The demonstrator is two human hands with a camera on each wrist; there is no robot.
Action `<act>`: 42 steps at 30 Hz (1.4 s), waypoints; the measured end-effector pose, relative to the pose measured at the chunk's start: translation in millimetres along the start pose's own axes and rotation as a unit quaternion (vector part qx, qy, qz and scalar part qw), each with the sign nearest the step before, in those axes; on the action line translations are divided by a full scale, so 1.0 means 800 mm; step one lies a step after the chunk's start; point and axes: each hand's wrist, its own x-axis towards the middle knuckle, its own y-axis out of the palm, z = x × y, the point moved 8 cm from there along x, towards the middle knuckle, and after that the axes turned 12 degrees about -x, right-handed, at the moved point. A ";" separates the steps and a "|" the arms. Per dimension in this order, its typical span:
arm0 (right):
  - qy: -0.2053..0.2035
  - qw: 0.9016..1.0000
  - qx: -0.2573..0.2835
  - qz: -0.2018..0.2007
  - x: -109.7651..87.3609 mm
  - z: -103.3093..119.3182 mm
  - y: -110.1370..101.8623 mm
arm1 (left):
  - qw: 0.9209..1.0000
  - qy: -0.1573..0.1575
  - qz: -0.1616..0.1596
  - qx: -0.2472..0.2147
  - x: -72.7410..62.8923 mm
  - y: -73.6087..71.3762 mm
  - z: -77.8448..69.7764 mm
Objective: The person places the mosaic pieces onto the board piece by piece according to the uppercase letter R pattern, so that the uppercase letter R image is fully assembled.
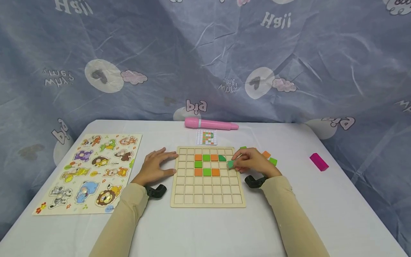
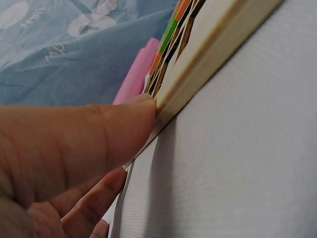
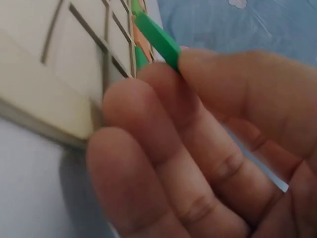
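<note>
A wooden grid board (image 1: 208, 201) lies flat on the table, with several orange and green tiles in its upper cells. One of them, a dark green tile (image 1: 222, 158), has a rounded corner. My right hand (image 1: 255, 162) pinches a green tile (image 3: 157, 39) between thumb and index finger, over the board's right side. In the right wrist view the tile tilts above the grid, its far end free. My left hand (image 1: 156, 166) touches the board's left edge with thumb and index fingertips, fingers spread. The left wrist view shows the thumb (image 2: 84, 144) against the board's side.
Loose tiles, among them an orange tile (image 1: 266, 154) and a green tile (image 1: 273, 161), lie beside my right hand. Behind the board are a pattern card (image 1: 207, 137) and a pink pen (image 1: 212, 124). An animal puzzle (image 1: 86, 171) lies left, a magenta block (image 1: 319, 162) right.
</note>
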 end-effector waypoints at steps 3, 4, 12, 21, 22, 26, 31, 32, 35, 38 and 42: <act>-0.010 1.000 -0.018 0.022 0.002 0.004 0.010 | 1.000 0.002 0.000 -0.001 0.000 0.000 0.000; -0.011 0.999 -0.023 0.029 0.003 0.006 0.014 | 1.000 0.002 0.000 -0.001 0.000 0.000 0.000; -0.021 0.997 -0.063 0.036 0.007 0.015 0.029 | 1.000 0.001 0.001 0.000 0.001 0.001 0.002; -0.014 0.997 -0.079 0.019 0.011 0.017 0.034 | 1.000 -0.001 0.002 -0.001 0.001 0.000 0.001; -0.015 0.996 -0.081 0.018 0.011 0.018 0.034 | 1.000 0.000 0.002 -0.001 0.001 0.000 0.001; -0.018 0.996 -0.086 0.016 0.010 0.019 0.034 | 1.000 0.005 0.002 -0.002 0.001 0.000 0.001; -0.031 0.994 -0.105 0.011 0.011 0.020 0.035 | 1.000 0.007 0.003 -0.007 0.000 0.000 0.000; -0.034 0.993 -0.110 0.009 0.011 0.020 0.035 | 1.000 0.010 0.003 -0.005 0.000 -0.001 -0.001; -0.044 0.991 -0.125 0.001 0.012 0.021 0.035 | 1.000 0.011 0.003 -0.008 0.001 0.000 -0.001; -0.047 0.990 -0.131 -0.003 0.013 0.021 0.035 | 1.000 0.014 0.002 -0.006 0.001 -0.001 -0.003; -0.043 0.990 -0.133 -0.002 0.013 0.018 0.036 | 1.000 0.010 0.001 -0.008 0.000 0.000 -0.002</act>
